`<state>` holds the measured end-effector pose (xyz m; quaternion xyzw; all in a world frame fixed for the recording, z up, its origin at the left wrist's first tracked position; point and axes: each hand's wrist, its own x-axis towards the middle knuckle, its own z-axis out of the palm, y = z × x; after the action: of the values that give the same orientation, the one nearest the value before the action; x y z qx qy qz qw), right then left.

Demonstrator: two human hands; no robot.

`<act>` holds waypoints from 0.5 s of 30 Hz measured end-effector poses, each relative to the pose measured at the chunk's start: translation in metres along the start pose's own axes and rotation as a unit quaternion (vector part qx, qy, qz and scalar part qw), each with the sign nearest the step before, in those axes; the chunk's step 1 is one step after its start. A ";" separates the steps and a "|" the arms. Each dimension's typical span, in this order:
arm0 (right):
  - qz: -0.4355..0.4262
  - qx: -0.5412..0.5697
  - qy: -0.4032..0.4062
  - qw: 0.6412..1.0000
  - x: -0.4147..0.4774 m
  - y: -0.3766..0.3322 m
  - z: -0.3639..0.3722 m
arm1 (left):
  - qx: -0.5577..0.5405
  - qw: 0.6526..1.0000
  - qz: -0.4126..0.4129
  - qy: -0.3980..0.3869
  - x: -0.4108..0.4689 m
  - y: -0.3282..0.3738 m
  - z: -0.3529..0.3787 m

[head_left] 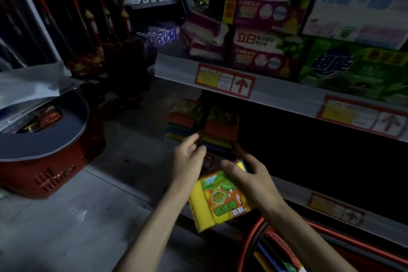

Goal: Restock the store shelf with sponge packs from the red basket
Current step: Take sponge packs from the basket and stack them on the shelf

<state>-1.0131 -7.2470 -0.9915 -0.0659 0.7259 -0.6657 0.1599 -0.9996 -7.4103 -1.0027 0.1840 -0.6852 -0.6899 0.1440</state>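
Note:
My right hand (249,178) grips a yellow sponge pack (217,200) with an orange and green label, held low in front of the dark lower shelf (287,185). My left hand (189,157) is just left of the pack's top, fingers loosely curled near the stacked sponge packs (220,126) on that shelf; whether it touches anything is unclear. A red basket (276,247) with black handles sits at the bottom right, with more packs inside.
A second red basket (50,174) stands on the floor at left, holding a dark pan and wrapped goods. The upper shelf (276,88) carries soap and detergent boxes with red price tags. Grey floor tiles lie between the left basket and the shelf.

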 end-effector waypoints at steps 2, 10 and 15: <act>0.005 -0.002 0.006 1.000 0.001 0.000 0.002 | 0.010 1.000 -0.009 0.004 0.002 -0.003 -0.001; -0.012 -0.025 0.003 1.000 0.002 -0.002 0.008 | 0.040 0.999 -0.011 0.035 0.004 -0.005 -0.006; -0.005 -0.031 -0.001 1.000 0.001 -0.003 0.011 | 0.029 0.999 -0.007 0.042 0.007 -0.005 -0.010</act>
<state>-1.0114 -7.2580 -0.9894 -0.0750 0.7457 -0.6436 0.1552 -1.0010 -7.4224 -1.0079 0.2216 -0.6971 -0.6621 0.1629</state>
